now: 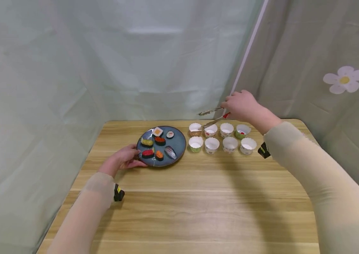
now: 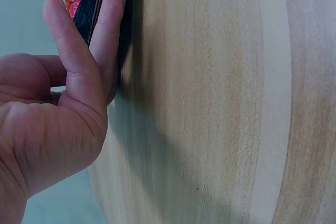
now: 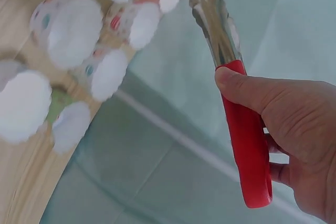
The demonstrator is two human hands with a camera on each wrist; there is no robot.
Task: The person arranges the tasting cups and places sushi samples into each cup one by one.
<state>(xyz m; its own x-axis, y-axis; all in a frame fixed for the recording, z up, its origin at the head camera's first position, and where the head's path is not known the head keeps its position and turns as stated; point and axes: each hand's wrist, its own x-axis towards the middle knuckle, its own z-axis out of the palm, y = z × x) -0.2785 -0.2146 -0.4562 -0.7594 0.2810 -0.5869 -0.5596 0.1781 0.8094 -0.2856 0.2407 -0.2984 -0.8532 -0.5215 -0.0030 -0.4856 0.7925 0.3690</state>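
My left hand [image 1: 130, 157] grips the left edge of a round dark blue plate [image 1: 179, 144], thumb above and fingers below. In the left wrist view the plate's edge [image 2: 98, 9] sits between thumb and fingers. Several sushi pieces lie on the plate, among them a red-topped roll [image 1: 148, 153], a silvery fish piece [image 1: 170, 152] and a small round roll [image 1: 169, 134]. My right hand [image 1: 243, 106] holds metal tongs [image 1: 212, 122] by their red handle [image 3: 244, 145]. The tongs' arms are spread over the back-left paper cups, with no piece seen between them.
Several white-lined paper baking cups [image 1: 212, 145] stand in two rows right of the plate. A green cup [image 1: 242, 131] at the back right has something red inside. The wooden table [image 1: 185, 204] extends toward me. Pale curtains [image 1: 166, 63] hang behind and beside it.
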